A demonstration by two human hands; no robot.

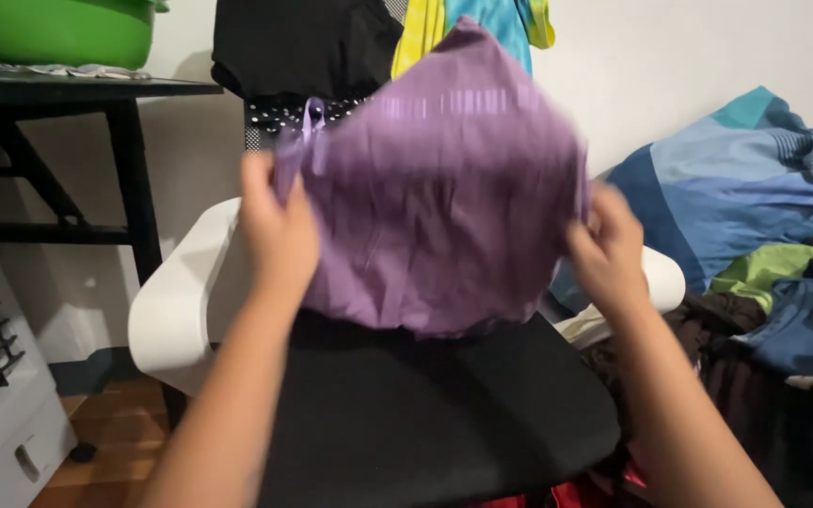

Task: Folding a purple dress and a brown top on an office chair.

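Above the black chair seat: one purple garment, held up unfolded. Left hand and right hand each pinch a side edge. Folding not yet begun, by appearance; more clothes hang on the chair back.

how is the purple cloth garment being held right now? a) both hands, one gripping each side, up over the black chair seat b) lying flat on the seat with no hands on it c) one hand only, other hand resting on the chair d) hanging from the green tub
a: the left hand grips one side of the purple cloth garment and the right hand the other, lifting it above the black chair seat.
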